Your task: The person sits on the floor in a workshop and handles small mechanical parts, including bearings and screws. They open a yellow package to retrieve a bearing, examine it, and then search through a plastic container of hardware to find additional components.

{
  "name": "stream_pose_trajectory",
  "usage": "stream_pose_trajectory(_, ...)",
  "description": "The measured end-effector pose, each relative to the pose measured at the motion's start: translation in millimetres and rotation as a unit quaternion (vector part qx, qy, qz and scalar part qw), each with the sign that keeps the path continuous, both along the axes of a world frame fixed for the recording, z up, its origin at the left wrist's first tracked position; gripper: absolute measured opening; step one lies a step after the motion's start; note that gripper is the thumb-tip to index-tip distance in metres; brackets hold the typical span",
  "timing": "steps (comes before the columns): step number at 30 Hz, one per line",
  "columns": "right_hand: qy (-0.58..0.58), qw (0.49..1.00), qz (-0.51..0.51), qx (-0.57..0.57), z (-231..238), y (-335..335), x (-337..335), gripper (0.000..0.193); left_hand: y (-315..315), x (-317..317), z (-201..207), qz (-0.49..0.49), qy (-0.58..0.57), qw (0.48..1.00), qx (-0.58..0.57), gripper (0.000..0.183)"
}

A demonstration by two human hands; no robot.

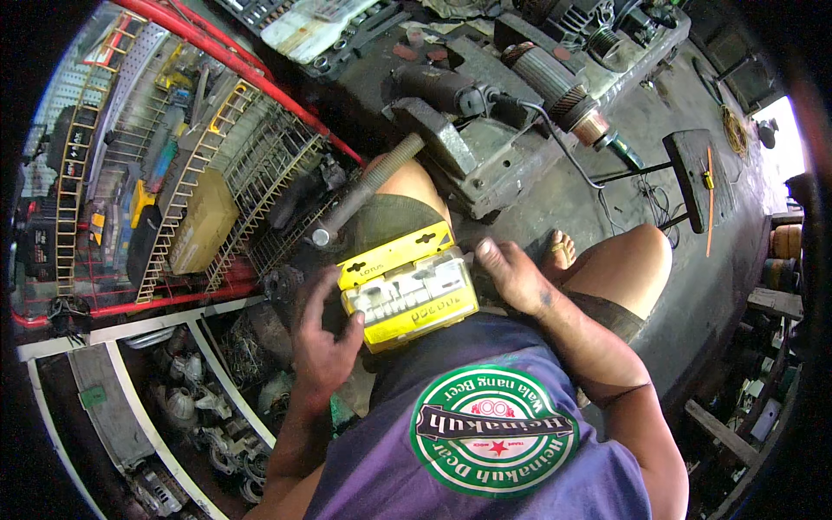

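A flat yellow plastic case [416, 329] with a clear window rests in front of my lap, tilted toward me. Pale and grey accessory pieces show through the window. A yellow header strip [394, 258] with hanging slots runs along its far side. At the case's left end, my left hand [325, 342] has thumb and index finger spread apart, the thumb tip at the case's edge. Beside the right end is my right hand [518, 282], thumb stretched out and off the case; its other fingers are partly hidden. Beyond the case, a long threaded bolt [368, 191] lies slanted near my knee.
An angle grinder [446, 91] with a cord lies on a metal vise [433, 143] ahead. A motor armature [555, 87] is to its right. Red-framed wire racks [234, 165] with tools fill the left. A small dark stool [698, 178] stands on the right floor.
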State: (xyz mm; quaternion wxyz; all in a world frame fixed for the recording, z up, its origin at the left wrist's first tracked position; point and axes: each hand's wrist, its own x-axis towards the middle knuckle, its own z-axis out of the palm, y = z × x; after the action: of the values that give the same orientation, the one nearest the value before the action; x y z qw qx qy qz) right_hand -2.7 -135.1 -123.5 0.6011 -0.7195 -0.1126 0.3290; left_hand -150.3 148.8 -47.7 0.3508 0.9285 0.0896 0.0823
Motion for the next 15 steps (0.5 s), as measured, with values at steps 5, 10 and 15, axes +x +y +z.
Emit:
stream_pose_trajectory(5,-0.070,0.988,0.075,-0.118,6.8,3.1,-7.6,0.065,0.1,9.6,-26.1,0.100,0.138,0.965,-0.200,0.060)
stream_pose_trajectory(10,-0.090,0.994,0.045,-0.049,31.7,20.0,-7.5,0.044,-4.0,-0.3,-30.5,0.063,0.175,0.947,-0.262,0.040)
stream_pose_trajectory(15,-0.118,0.990,0.080,0.001,52.6,18.8,-12.1,0.039,12.1,-9.2,-2.0,-0.023,0.078,0.971,-0.223,0.045)
